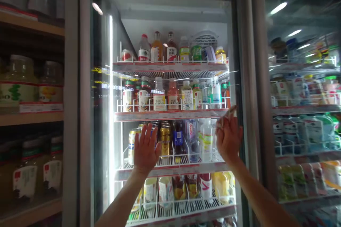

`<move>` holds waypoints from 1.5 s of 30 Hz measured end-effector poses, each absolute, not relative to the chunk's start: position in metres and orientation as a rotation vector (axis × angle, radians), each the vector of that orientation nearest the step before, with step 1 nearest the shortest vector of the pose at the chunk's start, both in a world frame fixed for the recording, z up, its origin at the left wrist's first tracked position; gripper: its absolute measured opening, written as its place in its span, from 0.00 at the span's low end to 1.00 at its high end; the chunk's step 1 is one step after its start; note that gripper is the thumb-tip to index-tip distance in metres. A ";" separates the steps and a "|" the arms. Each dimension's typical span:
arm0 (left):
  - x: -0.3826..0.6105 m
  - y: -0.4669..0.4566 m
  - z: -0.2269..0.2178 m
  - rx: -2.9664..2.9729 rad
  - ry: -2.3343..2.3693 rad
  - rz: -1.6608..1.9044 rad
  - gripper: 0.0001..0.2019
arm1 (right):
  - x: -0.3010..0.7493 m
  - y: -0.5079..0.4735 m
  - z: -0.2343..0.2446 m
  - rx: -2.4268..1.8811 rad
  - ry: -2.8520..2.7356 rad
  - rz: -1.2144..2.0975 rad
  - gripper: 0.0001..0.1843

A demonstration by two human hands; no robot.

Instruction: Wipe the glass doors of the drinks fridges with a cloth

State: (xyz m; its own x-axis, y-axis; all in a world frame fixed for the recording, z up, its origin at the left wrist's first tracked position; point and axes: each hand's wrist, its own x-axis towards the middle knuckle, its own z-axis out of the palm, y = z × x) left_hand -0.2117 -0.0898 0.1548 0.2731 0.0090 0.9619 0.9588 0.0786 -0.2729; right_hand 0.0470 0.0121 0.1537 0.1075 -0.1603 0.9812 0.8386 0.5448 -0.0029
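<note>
The glass door (165, 17) of a lit drinks fridge stands before me. My left hand (146, 149) is raised at the third shelf's height, its fingers stretched out and nothing held. From this angle I cannot tell whether it touches the glass. My right hand (229, 140) is closed around a crumpled, thin cloth (221, 122) near the door's right side; most of the cloth is hidden by the fingers. Behind the glass, golden cans (165, 138) and a clear bottle (206, 140) show between my hands.
Several bottles line the upper fridge shelf (170, 66) and the second shelf (170, 115). More drinks fill the bottom rack. At left, wooden shelves (32, 117) carry jars and bottles. A second fridge (306, 113) with bottles stands at right, past the metal frame (258, 78).
</note>
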 end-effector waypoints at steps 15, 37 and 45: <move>-0.213 -0.090 0.153 -1.275 -1.078 -0.944 0.31 | 0.017 -0.006 0.131 -0.607 -1.380 -0.782 0.26; -0.215 -0.088 0.152 -1.249 -1.060 -0.918 0.31 | 0.040 0.010 0.213 -0.759 -1.171 -0.707 0.25; -0.215 -0.090 0.155 -1.265 -1.019 -0.920 0.32 | 0.038 0.011 0.224 -0.612 -1.423 -0.896 0.24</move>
State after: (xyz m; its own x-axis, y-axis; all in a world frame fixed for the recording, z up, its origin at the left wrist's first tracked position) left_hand -0.2152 -0.0901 0.1549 0.3017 0.0064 0.9534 0.9491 0.0929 -0.3009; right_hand 0.0376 0.0115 0.2240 -0.0748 -0.1578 0.9846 0.8197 0.5525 0.1508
